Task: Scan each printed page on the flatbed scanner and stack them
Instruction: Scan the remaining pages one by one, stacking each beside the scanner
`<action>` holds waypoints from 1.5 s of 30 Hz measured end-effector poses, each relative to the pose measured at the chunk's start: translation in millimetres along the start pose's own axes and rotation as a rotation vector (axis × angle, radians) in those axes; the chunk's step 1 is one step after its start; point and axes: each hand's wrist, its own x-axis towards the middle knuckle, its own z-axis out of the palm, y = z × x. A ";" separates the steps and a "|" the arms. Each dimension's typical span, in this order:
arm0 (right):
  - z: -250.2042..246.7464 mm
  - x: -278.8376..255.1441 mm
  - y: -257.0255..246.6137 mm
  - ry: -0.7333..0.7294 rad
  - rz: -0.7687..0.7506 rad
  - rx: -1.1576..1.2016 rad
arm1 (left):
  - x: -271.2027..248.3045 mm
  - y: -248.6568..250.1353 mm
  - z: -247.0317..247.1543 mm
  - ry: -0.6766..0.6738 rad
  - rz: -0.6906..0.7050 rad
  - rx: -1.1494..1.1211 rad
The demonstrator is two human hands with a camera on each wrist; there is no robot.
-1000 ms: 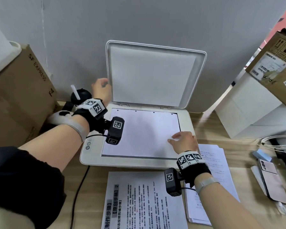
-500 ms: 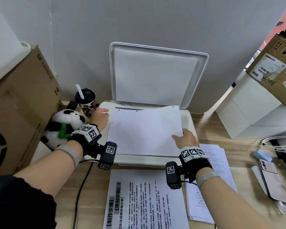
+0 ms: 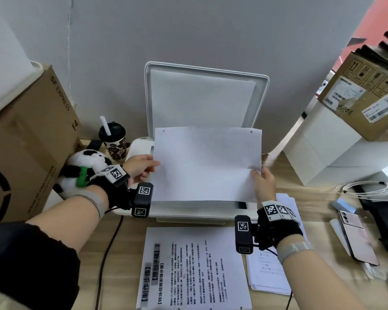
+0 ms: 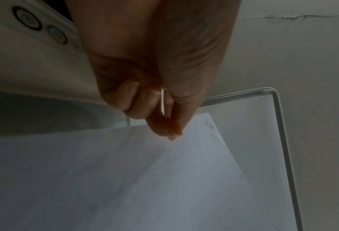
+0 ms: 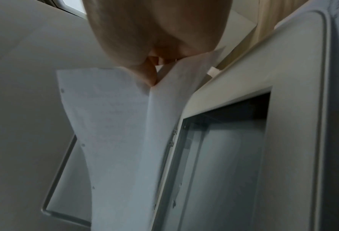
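Observation:
A white sheet [image 3: 207, 163] hangs in the air above the white flatbed scanner [image 3: 139, 145], blank side toward me, its lid [image 3: 205, 95] standing open. My left hand [image 3: 141, 167] pinches the sheet's left edge, and my right hand [image 3: 261, 179] pinches its lower right corner. In the left wrist view the left hand [image 4: 164, 109] has fingers curled on the paper [image 4: 144, 179]. In the right wrist view the right hand [image 5: 154, 75] grips the bent sheet [image 5: 121, 125] above the bare scanner glass [image 5: 223, 156]. A printed page [image 3: 193, 269] lies in front of the scanner, and a paper stack [image 3: 269, 271] lies to its right.
A cardboard box [image 3: 25, 139], a panda plush [image 3: 85, 166] and a lidded cup with a straw [image 3: 113, 139] stand left of the scanner. White boxes [image 3: 327, 148], a cable coil [image 3: 367, 190] and a phone [image 3: 356, 236] sit on the right. A black cord [image 3: 108, 251] runs over the desk.
The sheet lay flat on the glass; both hands have taken hold of it and lifted it off. My left hand came down from the lid's edge to the sheet's left side.

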 end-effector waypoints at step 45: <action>-107.3 -61.0 90.8 0.530 0.471 0.340 | -61.1 -57.5 64.3 -0.490 -0.295 0.268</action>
